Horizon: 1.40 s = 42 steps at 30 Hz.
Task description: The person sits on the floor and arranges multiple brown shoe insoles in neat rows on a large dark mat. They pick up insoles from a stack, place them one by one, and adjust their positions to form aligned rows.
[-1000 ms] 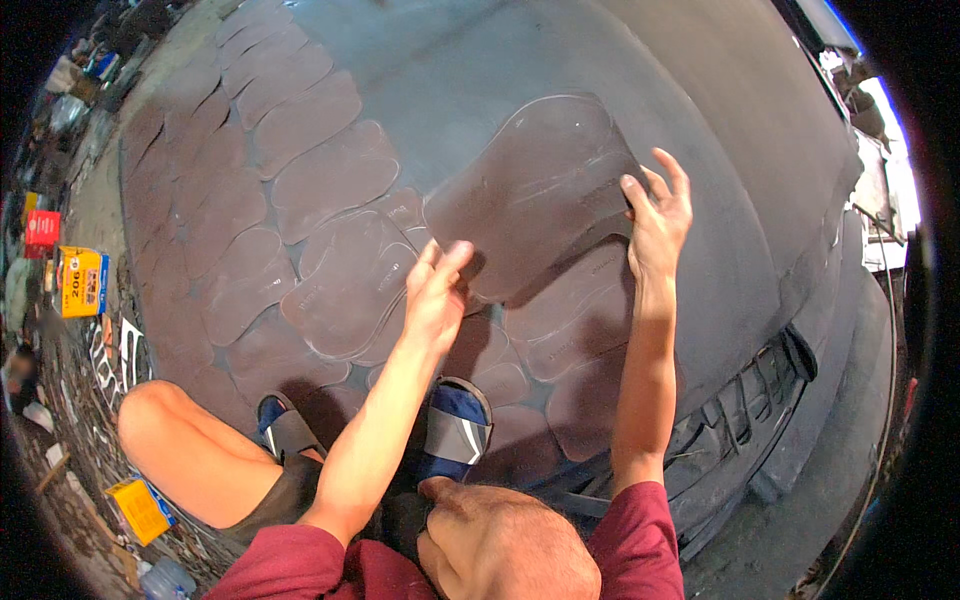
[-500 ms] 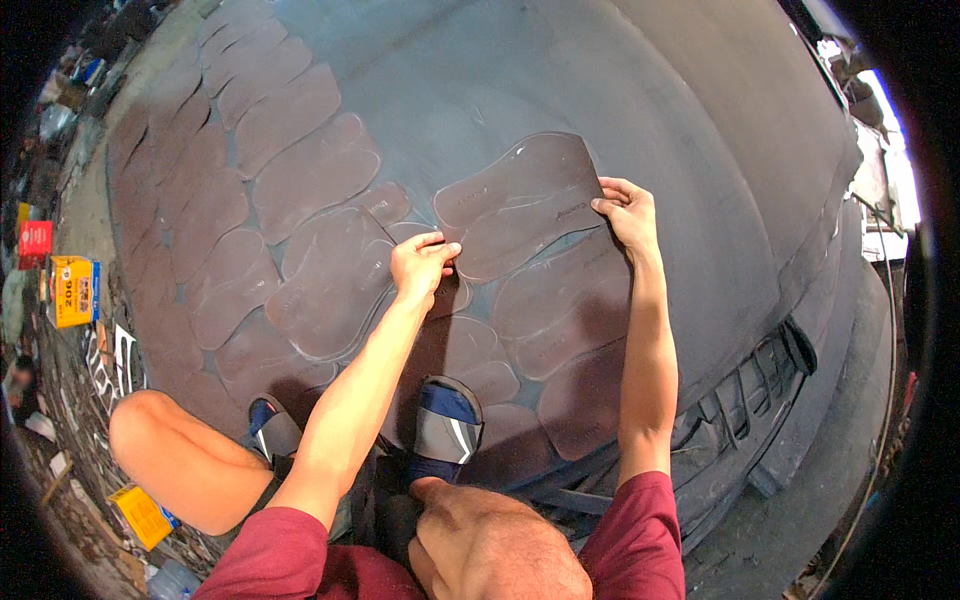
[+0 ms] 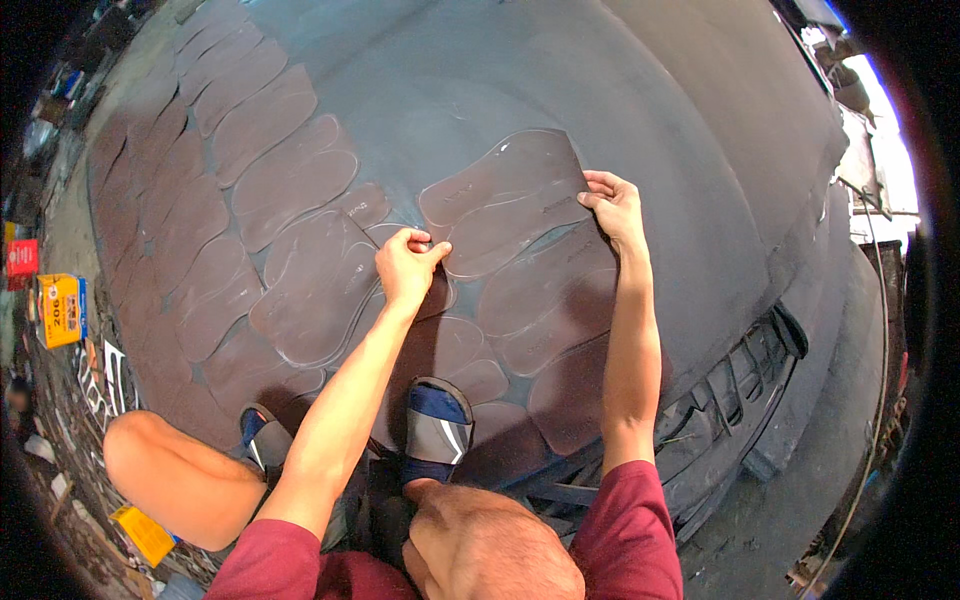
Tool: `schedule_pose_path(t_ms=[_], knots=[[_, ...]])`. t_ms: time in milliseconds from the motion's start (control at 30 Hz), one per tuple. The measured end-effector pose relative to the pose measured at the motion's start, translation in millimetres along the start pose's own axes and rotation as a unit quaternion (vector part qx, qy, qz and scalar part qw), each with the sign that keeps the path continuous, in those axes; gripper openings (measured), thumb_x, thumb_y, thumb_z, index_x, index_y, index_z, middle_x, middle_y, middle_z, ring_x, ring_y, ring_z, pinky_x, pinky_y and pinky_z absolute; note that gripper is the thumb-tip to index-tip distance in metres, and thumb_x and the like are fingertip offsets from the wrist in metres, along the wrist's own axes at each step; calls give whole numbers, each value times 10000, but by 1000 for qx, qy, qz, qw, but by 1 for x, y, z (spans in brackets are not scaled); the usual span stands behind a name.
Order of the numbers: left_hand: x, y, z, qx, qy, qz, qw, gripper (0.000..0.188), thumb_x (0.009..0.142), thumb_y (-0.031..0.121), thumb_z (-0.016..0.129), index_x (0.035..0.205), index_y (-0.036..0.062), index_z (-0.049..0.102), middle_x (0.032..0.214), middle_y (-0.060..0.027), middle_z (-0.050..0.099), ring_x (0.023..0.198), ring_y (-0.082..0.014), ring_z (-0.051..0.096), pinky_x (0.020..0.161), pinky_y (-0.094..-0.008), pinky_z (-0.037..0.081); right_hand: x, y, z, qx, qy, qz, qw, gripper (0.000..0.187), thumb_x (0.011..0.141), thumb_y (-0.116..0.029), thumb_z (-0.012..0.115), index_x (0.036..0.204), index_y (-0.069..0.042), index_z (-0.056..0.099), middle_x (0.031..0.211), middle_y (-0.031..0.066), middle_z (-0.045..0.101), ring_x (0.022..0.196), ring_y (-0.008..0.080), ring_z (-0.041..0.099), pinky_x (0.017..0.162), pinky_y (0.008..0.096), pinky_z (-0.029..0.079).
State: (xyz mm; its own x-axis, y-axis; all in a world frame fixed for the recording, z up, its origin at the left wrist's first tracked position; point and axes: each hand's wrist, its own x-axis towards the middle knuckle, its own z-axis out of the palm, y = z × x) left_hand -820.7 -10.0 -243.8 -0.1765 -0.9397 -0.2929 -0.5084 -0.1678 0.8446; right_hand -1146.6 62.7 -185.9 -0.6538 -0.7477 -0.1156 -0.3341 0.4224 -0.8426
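Dark brown, thin and sheet-like: wide sole-shaped piece (image 3: 505,205) with curved outlines on its face, spread between both hands, slightly right of centre. Lying flat or nearly so over a large blue-grey surface (image 3: 430,90); any lift off it hard to judge. Right hand (image 3: 612,208) at the piece's right edge, thumb and forefinger closed on the margin in a light pinch, other fingers curled behind. Left hand (image 3: 408,268) at the left edge, thumb and fingertips drawn close together, thumb tip against the piece; cannot tell whether pinching the edge or merely pressing it. Just below, another brown piece (image 3: 550,290), a narrow blue-grey gap showing along part of the join. To the left, many similar brown pieces (image 3: 312,287) in close slanting rows, some overlapping. Nearer the body, blue-and-grey slide sandals (image 3: 438,425) on both feet, bent knees (image 3: 490,555) either side of the left forearm, maroon sleeves (image 3: 630,520). Far left, yellow box (image 3: 62,310) beside a red box (image 3: 21,257). Lower right, black slotted object (image 3: 745,390) near the surface's edge.
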Motion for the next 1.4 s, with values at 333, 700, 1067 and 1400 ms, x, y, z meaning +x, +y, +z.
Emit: schedule_pose_path(t_ms=[333, 700, 1067, 1400], knots=[[-43, -29, -2, 290, 37, 356, 888, 276, 915, 209, 712, 1130, 37, 719, 908, -95, 610, 872, -260, 635, 716, -407, 516, -56, 4, 83, -515, 101, -178, 832, 680, 1006, -624, 433, 1588, -281, 367, 1689, 62, 253, 1556, 368, 183, 1241, 595, 107], [-3, -126, -183, 394, 295, 173, 853, 343, 879, 230, 725, 1155, 28, 727, 1248, -181, 684, 1256, -376, 578, 1078, -483, 444, -98, -50, 188, -364, -129, -446, 808, 534, 1005, -486, 541, 1500, -289, 510, 1626, 27, 384, 1529, 321, 274, 1211, 678, 114], [-77, -32, -198, -20, -161, 34, 986, 281, 783, 240, 868, 920, 13, 774, 1191, -219, 716, 1120, -317, 689, 906, -390, 548, -249, -121, 253, 268, -146, 143, 941, 400, 896, -271, 806, 1179, -9, 699, 957, 87, 718, 743, 108, 636, 666, 254, 528], [-79, -61, -166, -386, -96, -167, 902, 391, 881, 176, 817, 1188, 49, 610, 999, -95, 744, 861, -177, 715, 736, -322, 574, -239, -92, 185, 292, -91, 86, 948, 254, 934, -110, 737, 1167, -15, 702, 998, 31, 712, 844, 110, 644, 759, 273, 538]])
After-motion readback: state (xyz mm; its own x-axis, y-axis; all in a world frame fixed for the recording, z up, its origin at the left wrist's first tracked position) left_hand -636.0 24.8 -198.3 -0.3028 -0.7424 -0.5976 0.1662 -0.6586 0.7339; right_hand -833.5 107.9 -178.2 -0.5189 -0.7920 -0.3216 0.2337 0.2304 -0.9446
